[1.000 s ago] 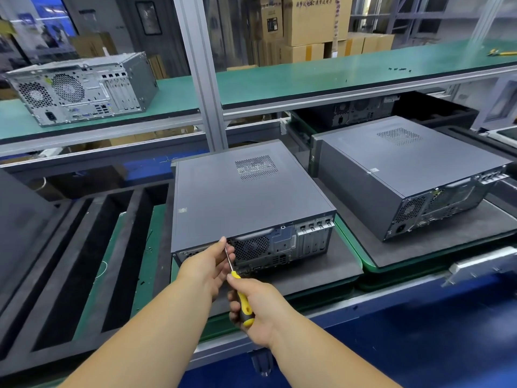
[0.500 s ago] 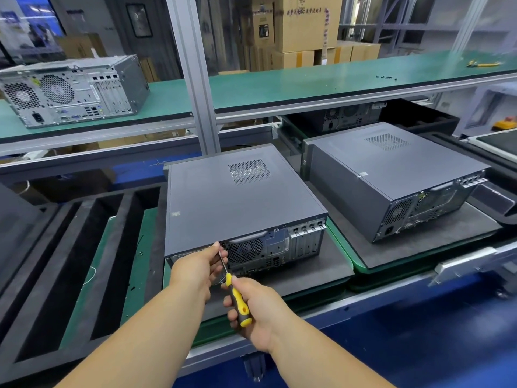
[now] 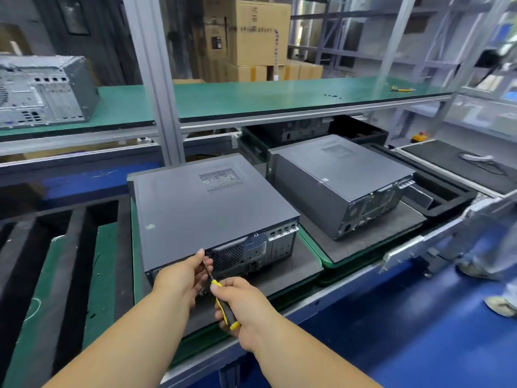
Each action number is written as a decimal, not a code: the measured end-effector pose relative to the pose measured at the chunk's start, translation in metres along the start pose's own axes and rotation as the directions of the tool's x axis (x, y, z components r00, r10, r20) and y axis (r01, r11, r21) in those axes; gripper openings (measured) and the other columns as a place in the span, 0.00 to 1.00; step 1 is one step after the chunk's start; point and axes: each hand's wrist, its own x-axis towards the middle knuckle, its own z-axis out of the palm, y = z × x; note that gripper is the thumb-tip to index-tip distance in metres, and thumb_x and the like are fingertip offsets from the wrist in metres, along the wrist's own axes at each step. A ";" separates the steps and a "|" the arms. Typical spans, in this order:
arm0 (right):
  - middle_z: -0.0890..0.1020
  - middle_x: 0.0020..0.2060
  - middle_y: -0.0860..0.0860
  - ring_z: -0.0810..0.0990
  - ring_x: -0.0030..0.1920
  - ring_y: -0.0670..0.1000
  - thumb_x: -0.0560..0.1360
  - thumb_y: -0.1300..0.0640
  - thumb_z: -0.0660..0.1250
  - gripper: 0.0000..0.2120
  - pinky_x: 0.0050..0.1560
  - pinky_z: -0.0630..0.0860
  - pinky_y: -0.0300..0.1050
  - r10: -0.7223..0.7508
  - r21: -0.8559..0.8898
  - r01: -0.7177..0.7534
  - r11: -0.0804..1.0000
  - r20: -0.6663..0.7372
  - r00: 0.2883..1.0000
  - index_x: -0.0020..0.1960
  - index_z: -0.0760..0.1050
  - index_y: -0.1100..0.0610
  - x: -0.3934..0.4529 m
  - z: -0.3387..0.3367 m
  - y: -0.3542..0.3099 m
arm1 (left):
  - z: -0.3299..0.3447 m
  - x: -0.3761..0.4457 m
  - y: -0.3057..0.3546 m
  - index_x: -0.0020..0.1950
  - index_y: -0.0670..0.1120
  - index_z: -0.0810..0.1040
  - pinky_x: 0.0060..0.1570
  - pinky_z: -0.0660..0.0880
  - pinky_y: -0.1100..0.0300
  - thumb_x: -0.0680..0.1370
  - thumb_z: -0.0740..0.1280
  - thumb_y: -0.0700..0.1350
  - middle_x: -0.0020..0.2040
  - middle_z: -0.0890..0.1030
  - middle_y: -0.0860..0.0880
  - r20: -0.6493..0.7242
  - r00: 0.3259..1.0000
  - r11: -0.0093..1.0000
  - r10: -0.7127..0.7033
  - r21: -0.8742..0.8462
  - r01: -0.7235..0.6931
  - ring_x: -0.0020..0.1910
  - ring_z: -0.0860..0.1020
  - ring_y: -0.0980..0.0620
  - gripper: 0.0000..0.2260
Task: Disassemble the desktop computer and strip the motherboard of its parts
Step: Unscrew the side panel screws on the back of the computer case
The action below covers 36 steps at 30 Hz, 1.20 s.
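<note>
Computer cases: three closed; nearest case (image 3: 212, 208) lay flat.
Screwdriver (image 3: 223, 303): one; right hand (image 3: 240, 306) fingers gripped it.
Left hand (image 3: 181, 278): fingers pinched the shaft.

We see the near computer (image 3: 212, 211) on a mat (image 3: 291, 271), a second computer (image 3: 340, 177) on its own mat to the right, and slotted foam (image 3: 64, 264) to the left. Behind, a third computer (image 3: 44, 91) stands on the shelf (image 3: 279, 99), with boxes (image 3: 260, 37) beyond it.
</note>
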 end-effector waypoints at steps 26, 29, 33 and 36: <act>0.81 0.36 0.51 0.72 0.33 0.48 0.80 0.56 0.61 0.12 0.38 0.68 0.41 -0.287 -0.050 0.284 0.958 -0.237 0.928 0.53 0.82 0.58 -0.048 0.048 -0.009 | -0.050 -0.013 0.071 0.42 0.48 0.84 0.43 0.76 0.59 0.75 0.69 0.49 0.39 0.85 0.51 0.209 0.833 0.820 0.513 0.168 -0.547 0.40 0.83 0.53 0.07; 0.80 0.36 0.51 0.72 0.33 0.48 0.81 0.56 0.59 0.14 0.39 0.68 0.41 -0.317 -0.003 0.323 0.946 -0.212 0.925 0.54 0.81 0.59 -0.045 0.067 -0.003 | -0.086 -0.001 0.083 0.39 0.54 0.84 0.40 0.75 0.60 0.72 0.69 0.55 0.37 0.84 0.54 0.110 0.813 0.780 0.571 0.237 -0.580 0.35 0.82 0.56 0.07; 0.80 0.36 0.51 0.73 0.33 0.47 0.81 0.54 0.59 0.14 0.36 0.68 0.39 -0.351 0.004 0.358 0.934 -0.187 0.917 0.54 0.82 0.59 -0.030 0.098 0.012 | -0.141 0.024 0.089 0.35 0.53 0.80 0.33 0.70 0.59 0.71 0.67 0.58 0.32 0.80 0.54 -0.087 0.839 0.809 0.538 0.334 -0.484 0.32 0.76 0.53 0.11; 0.80 0.37 0.52 0.73 0.32 0.47 0.81 0.54 0.60 0.14 0.34 0.69 0.39 -0.344 0.033 0.354 0.935 -0.160 0.925 0.54 0.82 0.60 -0.019 0.125 0.021 | -0.179 0.043 0.086 0.38 0.44 0.77 0.33 0.67 0.58 0.71 0.67 0.59 0.32 0.75 0.49 -0.161 0.858 0.815 0.488 0.434 -0.383 0.31 0.71 0.49 0.18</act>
